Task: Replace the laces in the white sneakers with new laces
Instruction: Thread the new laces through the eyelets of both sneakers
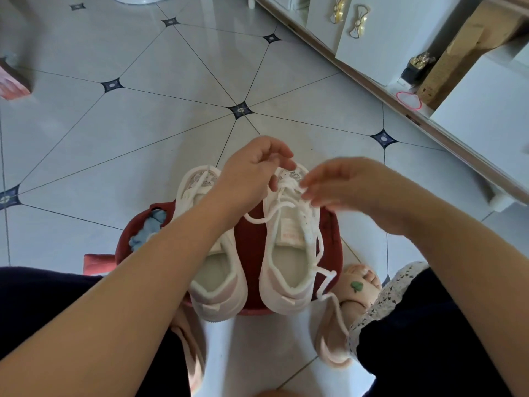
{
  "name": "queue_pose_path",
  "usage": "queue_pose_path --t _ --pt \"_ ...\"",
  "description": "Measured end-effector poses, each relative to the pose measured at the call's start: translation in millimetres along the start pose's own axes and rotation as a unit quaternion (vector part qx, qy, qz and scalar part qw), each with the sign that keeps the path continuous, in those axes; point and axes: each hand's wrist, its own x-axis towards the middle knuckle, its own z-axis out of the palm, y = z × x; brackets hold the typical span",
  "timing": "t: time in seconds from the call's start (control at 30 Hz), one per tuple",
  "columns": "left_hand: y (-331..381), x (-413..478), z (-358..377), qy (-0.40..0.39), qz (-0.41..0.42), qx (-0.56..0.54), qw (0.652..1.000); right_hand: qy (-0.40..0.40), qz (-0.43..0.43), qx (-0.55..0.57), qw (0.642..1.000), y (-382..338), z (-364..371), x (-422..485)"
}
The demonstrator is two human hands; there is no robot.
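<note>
Tiled room in soft daylight.
Pale glossy floor tiles (pixel 171 67) with dark star-shaped insets (pixel 240 110); white cabinet (pixel 386 41) with gold bow handles (pixel 359 21) upper right.

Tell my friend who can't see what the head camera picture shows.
A left hand pinches a white lace at the toe end of a white sneaker, with the blurred right hand close beside it. A second white sneaker sits beside it on a round red base over a tiled floor; the lace's loose end trails toward a slippered foot.
</note>
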Motion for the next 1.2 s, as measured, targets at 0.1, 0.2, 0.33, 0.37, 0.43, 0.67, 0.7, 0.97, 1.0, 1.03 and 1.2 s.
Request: queue_pose_path --t 0.1,0.2,0.33,0.37,0.43,0.67,0.7,0.97,1.0,1.03,1.2 --pt "6 -3 5 -0.05 -0.009 0.014 0.999 0.177 -0.091 -0.092 0.976 6 3 11" --pt "4 -1 9 -0.067 -0.037 0.06 0.995 0.188 -0.159 -0.26 0.934 8 11 15" --pt "-3 -1 14 -0.068 -0.033 0.1 0.992 0.196 -0.197 -0.347 0.896 13 14 19" --pt "-3 -1 15 -0.064 -0.029 0.104 0.992 0.194 -0.194 -0.355 0.894 14 13 20" --pt "-2 -1 16 -0.063 -0.02 0.121 0.99 0.185 -0.178 -0.373 0.892 16 11 22" --pt "-4 1 17 -0.055 -0.007 0.104 0.993 0.115 -0.152 -0.366 0.911 24 5 32" --pt "-4 3 15 -0.044 -0.002 0.076 0.996 0.1 -0.142 -0.365 0.914 27 4 32" --pt "-2 6 14 -0.042 -0.051 0.025 0.997 0.133 -0.002 -0.23 0.964 46 2 35" --pt "-4 7 15 -0.033 -0.064 0.032 0.997 0.153 0.026 -0.144 0.977 46 3 35" --pt "-5 8 16 -0.024 -0.076 0.043 0.996 0.175 0.049 -0.068 0.981 44 3 34" --pt "-13 13 18 -0.017 -0.099 0.11 0.989 0.258 0.079 0.096 0.958 41 -5 35"
